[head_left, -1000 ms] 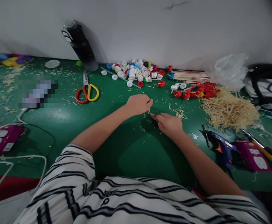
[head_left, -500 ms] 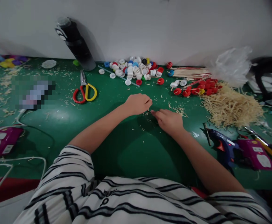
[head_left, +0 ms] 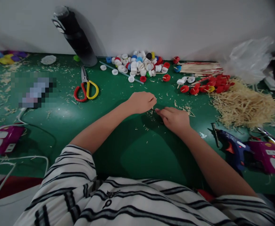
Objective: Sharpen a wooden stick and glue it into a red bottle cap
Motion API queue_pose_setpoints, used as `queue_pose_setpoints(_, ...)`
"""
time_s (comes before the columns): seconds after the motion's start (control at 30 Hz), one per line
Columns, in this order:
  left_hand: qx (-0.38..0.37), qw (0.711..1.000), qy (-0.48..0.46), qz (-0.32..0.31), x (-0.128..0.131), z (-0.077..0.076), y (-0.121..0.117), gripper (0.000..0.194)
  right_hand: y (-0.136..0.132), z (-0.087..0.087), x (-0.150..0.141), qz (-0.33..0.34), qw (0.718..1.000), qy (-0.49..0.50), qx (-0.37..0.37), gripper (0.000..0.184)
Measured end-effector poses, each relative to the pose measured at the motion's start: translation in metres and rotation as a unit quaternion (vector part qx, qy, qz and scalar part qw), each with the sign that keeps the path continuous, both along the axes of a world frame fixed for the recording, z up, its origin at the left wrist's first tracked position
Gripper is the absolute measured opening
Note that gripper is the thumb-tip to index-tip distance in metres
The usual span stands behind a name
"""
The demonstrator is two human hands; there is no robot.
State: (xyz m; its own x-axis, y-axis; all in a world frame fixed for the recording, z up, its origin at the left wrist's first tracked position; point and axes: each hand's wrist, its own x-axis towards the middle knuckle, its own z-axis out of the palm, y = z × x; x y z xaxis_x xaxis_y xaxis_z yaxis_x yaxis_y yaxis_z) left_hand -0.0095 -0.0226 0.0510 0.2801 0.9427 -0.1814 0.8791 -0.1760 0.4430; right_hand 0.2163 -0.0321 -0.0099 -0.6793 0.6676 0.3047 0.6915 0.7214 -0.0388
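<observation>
Over the middle of the green table (head_left: 137, 157), my left hand (head_left: 142, 103) is closed, knuckles up, and its fingertips are turned away from view. A short pale bit shows just under its fingers; I cannot tell whether it is held. My right hand (head_left: 176, 121) is closed just to the right, thumb and finger pinching a thin dark piece (head_left: 153, 109) that points toward the left hand. Its kind is too small to tell. Fine pale wood shavings (head_left: 147, 127) lie beneath both hands.
Scissors (head_left: 86, 88) and a black bottle (head_left: 77, 39) stand left. Bottle caps (head_left: 137, 66) are heaped by the wall. Right are sticks (head_left: 198, 68), red caps on sticks (head_left: 218, 83), a straw-like shavings pile (head_left: 248, 105) and a glue gun (head_left: 233, 147). A phone (head_left: 37, 92) lies left.
The view has shifted slightly, so the things on the right appear farther right. Both hands keep their closed grip close together, with a slightly wider gap showing the thin dark piece.
</observation>
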Motion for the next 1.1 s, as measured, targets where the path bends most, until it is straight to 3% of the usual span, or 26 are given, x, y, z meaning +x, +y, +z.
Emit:
queue_pose_setpoints(0.2,0.003,1.0,0.005,-0.006,0.0012,0.0025,-0.0016,0.037,-0.0012,-0.0029,0.0026,0.024,0.999,-0.026,-0.017,0.035)
queue_pose_setpoints(0.43,-0.01,1.0,0.006,0.007,0.0025,0.0021,-0.0004,0.034,0.0029,0.0006,-0.003,-0.003,1.0,0.002,0.0,0.047)
queue_pose_setpoints(0.63,0.007,1.0,0.005,-0.006,0.0017,0.0004,-0.0024,0.034,-0.0018,-0.0009,0.0012,0.009,0.999,-0.036,-0.031,0.037)
queue_pose_setpoints(0.87,0.012,0.999,0.029,-0.019,0.0029,-0.0019,-0.0025,0.032,-0.0005,0.0064,-0.0044,-0.006,1.0,-0.012,0.001,0.044)
queue_pose_setpoints(1.1,0.011,0.999,0.02,-0.023,0.0011,-0.0037,-0.0017,0.032,-0.0029,0.0039,-0.0035,-0.017,0.999,-0.01,-0.049,0.041)
